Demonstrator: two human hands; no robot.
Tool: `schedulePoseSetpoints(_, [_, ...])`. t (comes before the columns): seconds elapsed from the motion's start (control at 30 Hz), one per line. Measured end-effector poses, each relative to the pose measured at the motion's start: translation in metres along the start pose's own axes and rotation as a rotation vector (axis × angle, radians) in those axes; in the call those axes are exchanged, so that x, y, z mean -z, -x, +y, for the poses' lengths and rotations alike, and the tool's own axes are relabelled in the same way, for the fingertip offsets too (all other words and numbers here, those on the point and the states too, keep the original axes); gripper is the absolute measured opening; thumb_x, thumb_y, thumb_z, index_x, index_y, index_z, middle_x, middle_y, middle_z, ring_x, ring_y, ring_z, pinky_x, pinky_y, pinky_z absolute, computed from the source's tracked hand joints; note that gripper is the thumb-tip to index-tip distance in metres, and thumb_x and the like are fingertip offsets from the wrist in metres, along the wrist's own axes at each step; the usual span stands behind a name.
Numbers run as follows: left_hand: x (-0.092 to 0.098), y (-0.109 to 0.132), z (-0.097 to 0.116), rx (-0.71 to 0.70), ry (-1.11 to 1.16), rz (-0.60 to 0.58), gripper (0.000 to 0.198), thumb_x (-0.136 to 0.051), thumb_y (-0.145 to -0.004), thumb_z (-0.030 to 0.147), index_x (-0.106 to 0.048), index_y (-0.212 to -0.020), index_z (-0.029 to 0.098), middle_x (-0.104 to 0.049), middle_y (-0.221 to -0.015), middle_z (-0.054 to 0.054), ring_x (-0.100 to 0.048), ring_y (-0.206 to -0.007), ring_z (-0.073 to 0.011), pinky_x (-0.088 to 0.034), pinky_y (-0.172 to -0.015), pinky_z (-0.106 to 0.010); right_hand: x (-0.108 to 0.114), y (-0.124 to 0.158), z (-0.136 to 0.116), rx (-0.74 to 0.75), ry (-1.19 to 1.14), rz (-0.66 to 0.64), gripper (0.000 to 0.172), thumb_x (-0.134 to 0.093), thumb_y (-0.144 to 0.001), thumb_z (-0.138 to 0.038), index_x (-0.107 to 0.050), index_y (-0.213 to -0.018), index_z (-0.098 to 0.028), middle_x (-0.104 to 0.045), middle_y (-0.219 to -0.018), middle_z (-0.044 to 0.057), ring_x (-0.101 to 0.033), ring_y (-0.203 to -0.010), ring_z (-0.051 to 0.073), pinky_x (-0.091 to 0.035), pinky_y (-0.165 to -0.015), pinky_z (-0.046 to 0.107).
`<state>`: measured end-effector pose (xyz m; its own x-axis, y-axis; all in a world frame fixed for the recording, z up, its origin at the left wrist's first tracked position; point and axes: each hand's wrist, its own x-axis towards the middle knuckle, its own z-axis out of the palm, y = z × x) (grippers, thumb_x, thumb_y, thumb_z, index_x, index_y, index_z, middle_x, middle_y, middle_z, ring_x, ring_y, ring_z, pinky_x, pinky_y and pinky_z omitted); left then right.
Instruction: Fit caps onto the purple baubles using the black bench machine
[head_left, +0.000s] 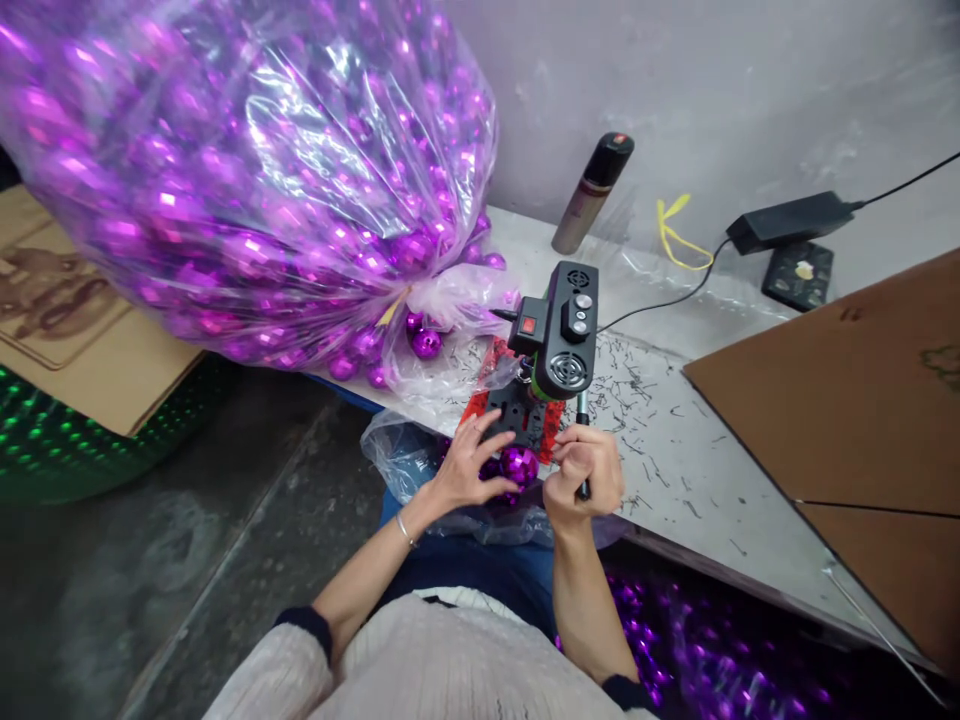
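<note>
A small black bench drill press (566, 340) with a red switch stands on the table in front of me. My right hand (585, 475) is wrapped round its black-gripped lever (583, 420). Over the near edge of the black slotted base (510, 415), my left hand (469, 462) has its fingers spread. A shiny purple faceted ball ornament (519, 465) lies beside its thumb and index finger; I cannot tell if they touch it. More purple balls show partly beneath that hand, in clear plastic at my lap. Red patterned material (553, 425) lies under the base.
A huge clear bag (285, 180) of purple balls fills the left. Dark bits litter the table (675, 440). Behind are a spray can (592, 195), yellow tie (682, 235) and power adapter (791, 222). Cardboard (840, 400) stands right; more purple balls (675, 640) lie below.
</note>
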<state>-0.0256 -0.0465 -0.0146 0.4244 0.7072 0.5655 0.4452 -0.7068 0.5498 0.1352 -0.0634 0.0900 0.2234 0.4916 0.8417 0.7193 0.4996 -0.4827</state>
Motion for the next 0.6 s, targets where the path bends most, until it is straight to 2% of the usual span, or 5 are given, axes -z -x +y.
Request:
schedulePoseSetpoints(0.1, [0.024, -0.036, -0.033, 0.239, -0.153, 0.23, 0.04, -0.037, -0.108, 0.037, -0.071, -0.119, 0.021, -0.068, -0.132, -0.015, -0.064, -0.121, -0.0263, -0.045, -0.108, -0.046, 0.001, 0.002, 0.002, 0.01, -0.008, -0.016, 0.023, -0.047, -0.098, -0.015, -0.054, -0.077, -0.022, -0.062, -0.072, 0.0, -0.061, -0.068, 0.013, -0.047, -0.063, 0.028])
schedulePoseSetpoints(0.17, [0.042, -0.065, -0.061, 0.445, -0.3, 0.328, 0.039, -0.042, -0.107, 0.039, -0.073, -0.116, 0.018, -0.069, -0.129, -0.017, -0.063, -0.118, -0.0295, -0.045, -0.106, -0.047, 0.002, 0.002, 0.002, 0.009, -0.012, -0.023, 0.023, -0.047, -0.097, -0.015, -0.054, -0.077, -0.022, -0.062, -0.072, 0.0, -0.061, -0.068, 0.014, -0.047, -0.063, 0.029])
schedulePoseSetpoints(0.37, [0.063, -0.103, -0.109, 0.74, -0.455, 0.008, 0.062, -0.065, -0.094, 0.042, -0.051, -0.147, 0.014, -0.062, -0.133, -0.025, -0.065, -0.115, -0.0408, -0.052, -0.097, -0.049, 0.001, 0.002, 0.001, 0.003, -0.013, -0.025, 0.023, -0.048, -0.097, -0.013, -0.054, -0.076, -0.022, -0.062, -0.074, 0.0, -0.06, -0.069, 0.013, -0.046, -0.064, 0.028])
schedulePoseSetpoints(0.43, [0.059, -0.1, -0.109, 0.73, -0.421, -0.039, 0.061, -0.067, -0.092, 0.038, -0.051, -0.145, 0.014, -0.061, -0.131, -0.024, -0.066, -0.114, -0.0413, -0.053, -0.097, -0.05, 0.001, 0.002, 0.001, 0.012, -0.013, -0.031, 0.023, -0.048, -0.097, -0.013, -0.053, -0.077, -0.022, -0.062, -0.074, 0.0, -0.061, -0.07, 0.014, -0.047, -0.064, 0.028])
schedulePoseSetpoints(0.6, [0.048, -0.085, -0.098, 0.457, -0.165, -0.06, 0.039, -0.071, -0.086, 0.027, -0.061, -0.122, 0.016, -0.056, -0.143, -0.02, -0.046, -0.144, -0.0367, -0.04, -0.118, -0.05, 0.002, 0.0, 0.002, 0.025, -0.016, -0.039, 0.023, -0.049, -0.097, -0.013, -0.052, -0.077, -0.022, -0.06, -0.072, 0.0, -0.062, -0.071, 0.014, -0.047, -0.065, 0.028])
